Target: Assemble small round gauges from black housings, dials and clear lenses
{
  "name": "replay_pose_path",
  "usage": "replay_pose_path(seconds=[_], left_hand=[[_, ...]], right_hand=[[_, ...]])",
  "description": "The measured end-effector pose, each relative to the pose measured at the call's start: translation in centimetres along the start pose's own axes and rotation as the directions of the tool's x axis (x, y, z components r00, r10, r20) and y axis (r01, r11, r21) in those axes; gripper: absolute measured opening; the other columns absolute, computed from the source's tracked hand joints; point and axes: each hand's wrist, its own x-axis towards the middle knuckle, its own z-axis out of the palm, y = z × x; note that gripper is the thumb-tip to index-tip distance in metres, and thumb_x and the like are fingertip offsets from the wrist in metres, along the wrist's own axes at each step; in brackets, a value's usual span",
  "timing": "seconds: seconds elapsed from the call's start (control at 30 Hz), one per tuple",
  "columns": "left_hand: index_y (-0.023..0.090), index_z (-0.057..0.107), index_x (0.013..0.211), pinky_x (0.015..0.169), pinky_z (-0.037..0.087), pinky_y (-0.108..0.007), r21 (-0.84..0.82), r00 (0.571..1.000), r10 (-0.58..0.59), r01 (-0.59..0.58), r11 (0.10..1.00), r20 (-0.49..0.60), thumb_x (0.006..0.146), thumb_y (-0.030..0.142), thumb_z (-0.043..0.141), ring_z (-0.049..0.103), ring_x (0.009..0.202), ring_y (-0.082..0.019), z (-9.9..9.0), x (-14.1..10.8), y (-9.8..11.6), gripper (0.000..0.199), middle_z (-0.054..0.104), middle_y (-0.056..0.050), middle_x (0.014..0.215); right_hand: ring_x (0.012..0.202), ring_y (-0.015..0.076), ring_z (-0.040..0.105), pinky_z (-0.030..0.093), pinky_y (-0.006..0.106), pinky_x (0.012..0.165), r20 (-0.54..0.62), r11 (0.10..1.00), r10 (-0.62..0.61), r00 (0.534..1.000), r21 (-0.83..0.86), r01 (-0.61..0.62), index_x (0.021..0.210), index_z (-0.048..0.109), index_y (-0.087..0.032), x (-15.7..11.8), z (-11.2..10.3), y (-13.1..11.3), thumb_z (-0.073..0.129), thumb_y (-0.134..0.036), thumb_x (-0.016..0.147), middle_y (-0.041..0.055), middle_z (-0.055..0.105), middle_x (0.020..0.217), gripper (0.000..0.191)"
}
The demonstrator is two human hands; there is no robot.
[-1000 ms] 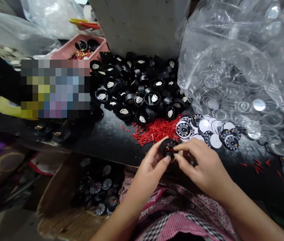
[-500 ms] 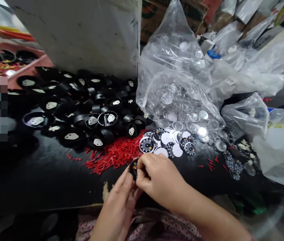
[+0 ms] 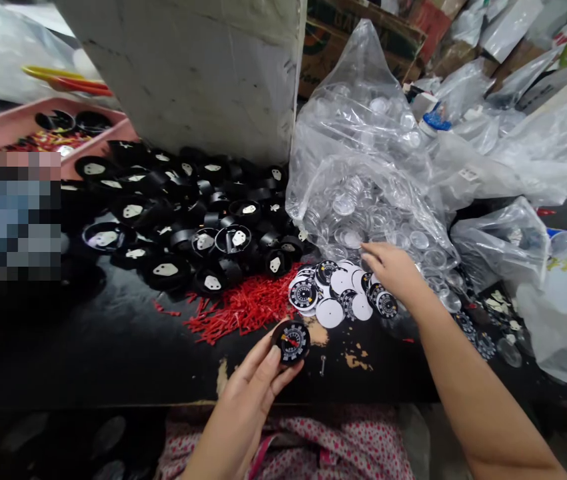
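My left hand [image 3: 256,380] holds a round black gauge [image 3: 291,343] near the table's front edge; its dial faces up and shows a red pointer. My right hand [image 3: 388,267] reaches over the edge of a heap of clear round covers [image 3: 381,220], fingers apart, with nothing visible in it. Just left of and below that hand lie black and white dial discs [image 3: 330,313]. A pile of red pointers [image 3: 248,303] is beside the discs. Behind and to the left are many black round housings [image 3: 166,270] with white plates inside.
A large clear plastic bag [image 3: 363,127] stands behind the covers. At the far left is a pink tray [image 3: 113,130]. A grey panel [image 3: 188,73] rises behind the housings. A small metal piece [image 3: 322,365] lies near the front edge. More plastic bags [image 3: 553,300] crowd the right side.
My right hand has left the gauge and moved right and away to the clear covers. The gauge remains in my left hand, now with its dial uncovered. The view has shifted slightly.
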Motion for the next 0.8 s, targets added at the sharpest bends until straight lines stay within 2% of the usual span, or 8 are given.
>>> replay_pose_path(seconds=[0.1,0.17,0.3,0.43,0.53,0.63,0.73,0.8], left_hand=[[0.027,0.074,0.108,0.095,0.056,-0.042,-0.042,0.997,0.013,-0.010,0.999,0.072,0.083,0.039,0.071,0.070,0.108,-0.027,0.3,0.0,0.4,0.028,0.074,-0.006,0.119],[0.025,0.075,0.107,0.091,0.058,-0.040,-0.068,0.994,0.005,0.002,0.998,0.109,0.085,0.039,0.069,0.072,0.100,-0.025,0.5,0.0,0.7,0.027,0.076,-0.006,0.113],[0.024,0.074,0.107,0.091,0.057,-0.038,-0.062,0.998,0.000,0.004,0.998,0.064,0.085,0.038,0.069,0.070,0.106,-0.025,0.6,0.1,0.9,0.027,0.075,-0.007,0.115],[0.025,0.073,0.109,0.094,0.054,-0.040,-0.065,0.997,-0.005,0.010,0.998,0.083,0.088,0.038,0.065,0.069,0.108,-0.024,0.6,0.1,0.6,0.026,0.074,-0.006,0.119],[0.024,0.073,0.109,0.092,0.054,-0.039,-0.073,0.990,0.003,0.008,0.997,0.138,0.089,0.037,0.065,0.070,0.104,-0.023,0.5,-0.1,0.5,0.025,0.075,-0.007,0.117],[0.021,0.072,0.111,0.088,0.054,-0.036,-0.093,0.989,0.005,0.009,0.996,0.147,0.087,0.036,0.069,0.072,0.096,-0.021,0.3,-0.2,0.6,0.028,0.076,-0.008,0.113],[0.020,0.073,0.108,0.086,0.054,-0.033,-0.150,0.990,-0.024,0.045,0.988,0.141,0.086,0.037,0.070,0.073,0.090,-0.019,0.3,-0.1,0.8,0.028,0.078,-0.007,0.105],[0.020,0.074,0.104,0.086,0.054,-0.031,-0.199,0.987,-0.050,0.080,0.977,0.150,0.087,0.035,0.069,0.073,0.090,-0.018,0.6,-0.1,1.0,0.024,0.078,-0.006,0.103]], right_hand=[[0.126,0.0251,0.057,0.041,0.043,0.108,-0.061,1.000,-0.017,0.998,0.025,0.019,0.127,0.064,-0.015,-1.3,-0.2,-1.4,0.044,-0.027,0.099,0.0132,0.065,0.132,0.037],[0.124,0.0240,0.058,0.042,0.040,0.107,-0.088,1.000,0.004,0.996,0.021,-0.002,0.129,0.063,-0.014,-1.4,-0.3,-1.6,0.043,-0.028,0.099,0.0132,0.065,0.131,0.039],[0.110,0.0296,0.065,0.049,0.045,0.096,-0.051,0.995,0.084,0.995,-0.045,-0.086,0.120,0.068,-0.012,-0.1,0.0,-0.1,0.048,-0.031,0.095,0.0166,0.069,0.120,0.037],[0.108,0.0309,0.066,0.051,0.044,0.094,0.016,0.995,0.062,0.998,-0.077,-0.060,0.121,0.068,-0.013,1.1,0.6,1.6,0.056,-0.033,0.089,0.0177,0.068,0.123,0.039],[0.111,0.0329,0.065,0.050,0.046,0.097,0.001,0.999,0.017,1.000,-0.048,-0.017,0.110,0.073,-0.013,1.5,0.8,2.6,0.055,-0.031,0.088,0.0181,0.070,0.119,0.034],[0.105,0.0373,0.068,0.050,0.054,0.093,-0.055,1.000,0.007,0.998,-0.017,-0.008,0.104,0.075,-0.014,1.7,0.8,3.1,0.053,-0.030,0.086,0.0186,0.073,0.114,0.033],[0.104,0.0377,0.068,0.050,0.057,0.091,-0.188,1.000,0.020,0.982,0.022,-0.016,0.108,0.073,-0.013,0.0,0.3,1.0,0.045,-0.037,0.094,0.0177,0.074,0.109,0.040],[0.106,0.0317,0.068,0.052,0.050,0.093,-0.322,0.988,-0.064,0.945,0.113,0.105,0.115,0.071,-0.016,-2.3,0.2,-2.2,0.047,-0.039,0.097,0.0135,0.074,0.113,0.037]])
